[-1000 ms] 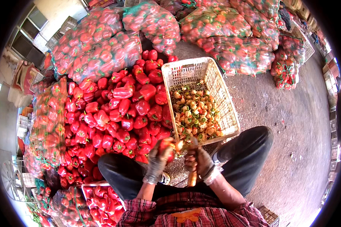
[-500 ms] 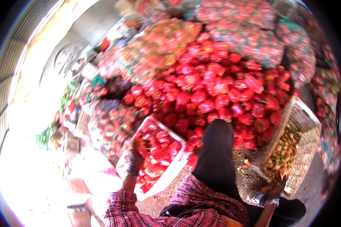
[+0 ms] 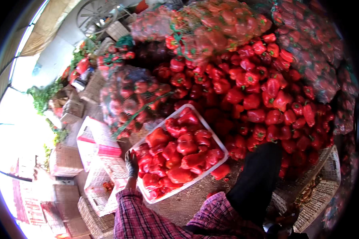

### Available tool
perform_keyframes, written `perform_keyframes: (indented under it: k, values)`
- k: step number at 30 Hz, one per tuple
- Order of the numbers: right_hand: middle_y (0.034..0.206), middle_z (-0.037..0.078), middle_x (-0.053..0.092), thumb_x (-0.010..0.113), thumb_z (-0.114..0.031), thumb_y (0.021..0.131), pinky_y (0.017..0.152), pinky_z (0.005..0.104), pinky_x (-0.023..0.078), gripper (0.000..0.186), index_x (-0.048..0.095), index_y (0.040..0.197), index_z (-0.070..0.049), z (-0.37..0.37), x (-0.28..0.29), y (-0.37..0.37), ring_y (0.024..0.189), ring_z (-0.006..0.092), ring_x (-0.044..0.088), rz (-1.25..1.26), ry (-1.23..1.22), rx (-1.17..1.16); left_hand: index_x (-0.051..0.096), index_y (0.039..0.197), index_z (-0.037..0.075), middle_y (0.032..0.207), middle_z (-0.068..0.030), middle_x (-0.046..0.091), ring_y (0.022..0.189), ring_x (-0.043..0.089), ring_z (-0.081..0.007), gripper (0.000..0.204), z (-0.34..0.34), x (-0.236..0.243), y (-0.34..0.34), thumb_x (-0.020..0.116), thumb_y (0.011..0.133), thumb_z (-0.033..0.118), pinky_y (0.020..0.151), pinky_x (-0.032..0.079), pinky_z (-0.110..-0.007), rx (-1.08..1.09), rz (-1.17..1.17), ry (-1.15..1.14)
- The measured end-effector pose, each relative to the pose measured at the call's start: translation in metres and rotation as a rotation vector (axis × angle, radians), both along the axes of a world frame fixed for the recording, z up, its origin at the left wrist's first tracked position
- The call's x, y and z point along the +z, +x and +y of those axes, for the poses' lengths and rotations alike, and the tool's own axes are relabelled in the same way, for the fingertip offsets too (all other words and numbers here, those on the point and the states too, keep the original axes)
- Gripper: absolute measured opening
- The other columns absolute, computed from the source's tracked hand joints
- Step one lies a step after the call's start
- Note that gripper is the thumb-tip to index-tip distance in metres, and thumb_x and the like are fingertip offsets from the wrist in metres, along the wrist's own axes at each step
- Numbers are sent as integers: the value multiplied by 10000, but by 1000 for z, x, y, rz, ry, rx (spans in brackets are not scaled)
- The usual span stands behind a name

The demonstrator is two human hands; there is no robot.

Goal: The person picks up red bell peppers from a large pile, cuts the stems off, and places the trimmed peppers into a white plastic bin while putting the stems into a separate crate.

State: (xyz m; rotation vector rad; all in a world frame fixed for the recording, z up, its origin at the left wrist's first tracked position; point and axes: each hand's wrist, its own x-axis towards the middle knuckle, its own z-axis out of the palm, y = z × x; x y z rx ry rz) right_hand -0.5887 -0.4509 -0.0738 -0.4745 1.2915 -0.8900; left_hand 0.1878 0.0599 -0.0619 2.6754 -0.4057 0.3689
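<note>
A white plastic crate [image 3: 210, 174] heaped with shiny red bell peppers [image 3: 186, 144] stands in front of me, to the left of my dark-trousered knee. My left hand [image 3: 131, 163], in a dark glove, is at the crate's left rim with its fingers stretched out and nothing visible in them. On the lower right, my right hand [image 3: 290, 216] is a dark shape low by a light woven basket [image 3: 317, 199]. Its fingers are lost in shadow, so any grip is hidden. Yellowish scraps lie inside that basket, which is partly behind my leg.
A large heap of loose red peppers [image 3: 259, 99] spreads beyond the crate. Net sacks of peppers [image 3: 223, 28] surround it, one sack [image 3: 133, 97] close behind the crate. Empty-looking crates [image 3: 93, 139] and cartons [image 3: 66, 159] stand on the left. A spoked wheel [image 3: 95, 18] is far back.
The view has turned left, so the heap and basket sit farther right. My left hand has gone from over the peppers to the crate's left rim. My right hand has become harder to see.
</note>
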Motion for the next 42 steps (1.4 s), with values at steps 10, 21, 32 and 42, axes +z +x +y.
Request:
perform_keyframes:
  k: [10, 21, 32, 42]
  values:
    - [817, -54, 575, 516, -431, 911, 405, 193, 354, 374, 602, 1136, -144, 22, 92, 89, 518, 28, 426, -45, 218, -110, 512, 1236, -7, 1239, -179, 559, 1165, 520, -264, 356, -232, 142, -121, 541, 889, 66, 997, 381, -366, -472, 276, -454]
    - [706, -9, 563, 547, -308, 912, 407, 214, 399, 270, 609, 1017, -68, 30, 115, 101, 498, 75, 470, -22, 211, -251, 440, 1269, 10, 1129, -203, 570, 1034, 560, -349, 655, -325, -136, -306, 754, 727, 203, 881, 479, -390, -640, 685, 343]
    - [828, 62, 545, 514, -211, 873, 481, 191, 423, 344, 577, 1108, 32, 51, 128, 98, 601, 116, 486, -21, 351, -87, 420, 1260, 8, 1099, -137, 588, 1001, 588, -287, 710, -326, -181, -279, 795, 685, 191, 880, 484, -380, -330, 1095, -98]
    - [716, 132, 618, 497, -151, 830, 460, 283, 473, 391, 572, 1137, 79, 124, 121, 78, 543, 165, 598, 588, -180, 530, 355, 1377, 116, 1200, -65, 536, 1029, 583, -201, 814, -414, 4, -261, 797, 693, 125, 870, 508, -337, -597, 1636, -1147]
